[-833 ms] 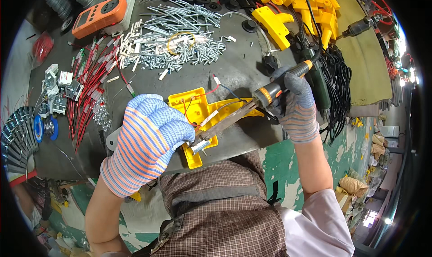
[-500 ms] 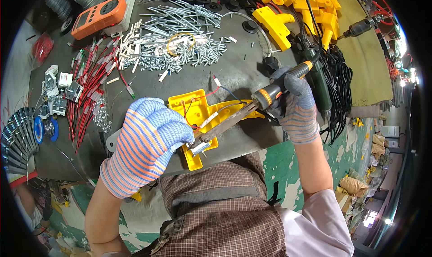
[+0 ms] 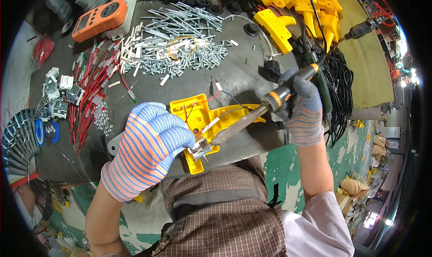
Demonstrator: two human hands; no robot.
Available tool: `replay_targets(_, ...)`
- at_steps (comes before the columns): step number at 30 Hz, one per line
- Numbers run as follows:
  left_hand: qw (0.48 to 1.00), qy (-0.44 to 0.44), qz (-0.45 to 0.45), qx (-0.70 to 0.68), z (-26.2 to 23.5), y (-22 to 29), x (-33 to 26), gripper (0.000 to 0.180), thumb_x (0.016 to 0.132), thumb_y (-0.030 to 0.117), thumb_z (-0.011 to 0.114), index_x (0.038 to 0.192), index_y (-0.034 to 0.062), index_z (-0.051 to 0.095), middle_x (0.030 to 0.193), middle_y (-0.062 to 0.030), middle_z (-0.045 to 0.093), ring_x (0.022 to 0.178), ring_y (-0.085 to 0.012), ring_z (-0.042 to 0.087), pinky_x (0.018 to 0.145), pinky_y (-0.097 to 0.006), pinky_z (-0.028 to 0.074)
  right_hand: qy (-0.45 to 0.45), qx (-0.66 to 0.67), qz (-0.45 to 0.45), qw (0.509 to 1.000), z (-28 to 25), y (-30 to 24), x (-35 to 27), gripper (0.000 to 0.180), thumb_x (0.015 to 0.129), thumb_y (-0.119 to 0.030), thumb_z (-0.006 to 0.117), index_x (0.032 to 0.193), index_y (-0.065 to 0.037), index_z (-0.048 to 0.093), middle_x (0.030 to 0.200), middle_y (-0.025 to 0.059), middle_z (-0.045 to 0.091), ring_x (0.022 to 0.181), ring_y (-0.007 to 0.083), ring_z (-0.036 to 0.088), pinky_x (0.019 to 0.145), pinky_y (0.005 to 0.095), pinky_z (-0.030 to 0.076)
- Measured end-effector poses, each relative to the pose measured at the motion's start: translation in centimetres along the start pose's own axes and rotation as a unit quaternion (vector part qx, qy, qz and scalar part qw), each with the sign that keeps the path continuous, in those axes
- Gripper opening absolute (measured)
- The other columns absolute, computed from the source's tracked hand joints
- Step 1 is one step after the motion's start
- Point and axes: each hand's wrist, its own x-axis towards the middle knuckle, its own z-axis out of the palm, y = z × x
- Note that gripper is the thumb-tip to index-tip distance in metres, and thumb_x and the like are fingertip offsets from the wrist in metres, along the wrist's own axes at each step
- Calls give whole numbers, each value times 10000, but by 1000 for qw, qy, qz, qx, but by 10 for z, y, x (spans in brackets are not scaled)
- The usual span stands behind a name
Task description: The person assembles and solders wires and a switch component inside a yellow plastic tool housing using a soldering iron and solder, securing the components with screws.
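Observation:
My right hand (image 3: pixel 302 101), in a striped glove, is wrapped round the dark handle of a soldering iron (image 3: pixel 240 123). Its long, worn metal shaft slants down to the left. The tip lies at a small silvery metal part (image 3: pixel 199 148), which is pinched in the fingers of my gloved left hand (image 3: pixel 157 142). Under both lies a yellow plastic housing half (image 3: pixel 193 105) with red, white and blue wires. My left fingertips partly hide the metal part, so I cannot tell whether the tip touches it.
Behind the housing spreads a pile of screws (image 3: pixel 193 54). Left of it lie red wires (image 3: pixel 90 95), small switches (image 3: pixel 58 92) and a blue solder spool (image 3: pixel 40 131). An orange meter (image 3: pixel 100 20) stands far left. Yellow housings (image 3: pixel 274 29) and black cables (image 3: pixel 339 90) sit right.
My right hand has drawn slightly right, pulling the soldering iron's tip back along the metal part. The left hand keeps its pinch and has barely shifted.

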Motion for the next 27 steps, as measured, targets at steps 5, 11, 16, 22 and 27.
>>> replay_targets(5,1000,-5,-2,-4,0,1,0,175,660,95,725,804,140,637,851,-32,626,901,-278,579,931,-465,421,2,27,-5,1000,-15,-3,4,277,809,-299,634,924,-53,586,730,47,575,501,129,537,411,249,411)
replay_targets(11,1000,-17,-13,-6,-2,2,-1,215,648,89,738,830,151,643,860,-22,626,909,-276,575,923,-475,422,20,48,-3,999,-8,3,8,289,811,-294,627,923,-32,579,710,64,573,484,141,530,408,250,413)
replay_targets(16,1000,-26,-11,-10,-4,0,1,223,645,85,740,837,150,647,882,-22,628,916,-276,572,921,-477,424,-20,29,6,999,-7,3,15,309,809,-312,629,933,-33,587,740,67,586,495,142,533,415,250,418)
replay_targets(22,999,-27,-9,-18,-4,-1,0,218,645,91,735,838,150,653,903,-25,628,928,-282,568,920,-478,426,0,28,20,999,-3,4,17,303,803,-302,626,933,-31,590,736,62,581,513,134,537,414,246,417)
replay_targets(27,1000,-23,-11,-16,-4,-1,0,208,646,102,711,838,164,661,905,-17,627,934,-292,566,913,-479,431,3,24,14,1000,-2,5,17,304,793,-298,628,932,-31,588,733,58,578,507,134,530,413,244,416)
